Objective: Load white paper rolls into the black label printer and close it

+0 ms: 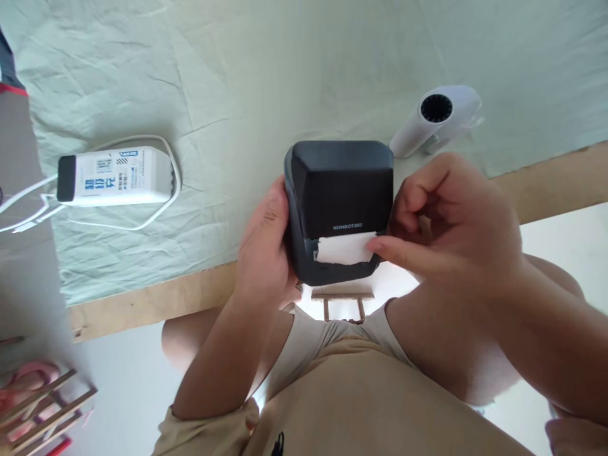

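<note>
A black label printer point(346, 196) marked NIIMBOT is held up over the table's front edge. White label paper point(342, 250) shows in the slot at its lower front. Wrapped round the printer's left side is my left hand point(266, 247), its fingers partly hidden behind the body. My right hand point(456, 221) is at the printer's right side, fingers curled. Its thumb lies stretched out, with the tip on the right end of the label paper. What the curled fingers touch along the printer's side is hard to make out.
On the pale green cloth point(247, 82) a white power bank or charger point(118, 177) with a looped white cable point(156, 215) lies at left. A white handheld device with a dark round vent point(413, 126) lies at right. A wooden rack point(47, 411) stands on the floor, lower left.
</note>
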Tool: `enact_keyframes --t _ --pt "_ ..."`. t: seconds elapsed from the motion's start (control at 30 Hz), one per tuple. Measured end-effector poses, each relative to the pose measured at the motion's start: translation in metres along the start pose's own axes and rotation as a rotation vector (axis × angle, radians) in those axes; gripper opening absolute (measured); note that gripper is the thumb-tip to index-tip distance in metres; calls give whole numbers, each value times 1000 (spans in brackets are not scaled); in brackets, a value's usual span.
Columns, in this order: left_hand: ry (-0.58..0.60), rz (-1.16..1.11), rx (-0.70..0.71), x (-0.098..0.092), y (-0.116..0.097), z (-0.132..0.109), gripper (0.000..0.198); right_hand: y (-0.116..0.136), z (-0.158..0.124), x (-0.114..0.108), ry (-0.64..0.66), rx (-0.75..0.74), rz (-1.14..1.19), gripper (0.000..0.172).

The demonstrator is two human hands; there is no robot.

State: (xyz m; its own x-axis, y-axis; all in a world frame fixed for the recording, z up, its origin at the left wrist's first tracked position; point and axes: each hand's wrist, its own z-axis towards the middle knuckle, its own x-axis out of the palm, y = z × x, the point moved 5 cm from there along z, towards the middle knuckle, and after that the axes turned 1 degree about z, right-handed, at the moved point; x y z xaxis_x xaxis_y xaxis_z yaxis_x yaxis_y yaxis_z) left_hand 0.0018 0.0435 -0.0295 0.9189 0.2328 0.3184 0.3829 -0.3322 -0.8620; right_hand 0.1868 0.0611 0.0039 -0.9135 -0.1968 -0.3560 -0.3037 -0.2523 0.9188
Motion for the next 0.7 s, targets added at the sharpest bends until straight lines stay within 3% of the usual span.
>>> enact_keyframes --t 0.13,0.27,0.37,0.47,0.53,0.7 --pt "12 16 28 2 -4 1 35 -11 0 -1 20 75 122 56" --pt "-3 31 29 0 -5 1 29 1 4 -2 -20 -41 157 53" --pt "-29 29 56 -3 -4 2 26 20 6 -12 -238 -186 111 42" --pt "-53 -35 61 -5 -1 2 26 32 8 -21 -460 -199 -23 33" --pt "-56 -94 59 -3 0 3 22 36 13 -19 -419 -178 -132 28" --pt "-28 -85 16 3 -2 2 25 32 28 -2 -47 -227 -535 9"
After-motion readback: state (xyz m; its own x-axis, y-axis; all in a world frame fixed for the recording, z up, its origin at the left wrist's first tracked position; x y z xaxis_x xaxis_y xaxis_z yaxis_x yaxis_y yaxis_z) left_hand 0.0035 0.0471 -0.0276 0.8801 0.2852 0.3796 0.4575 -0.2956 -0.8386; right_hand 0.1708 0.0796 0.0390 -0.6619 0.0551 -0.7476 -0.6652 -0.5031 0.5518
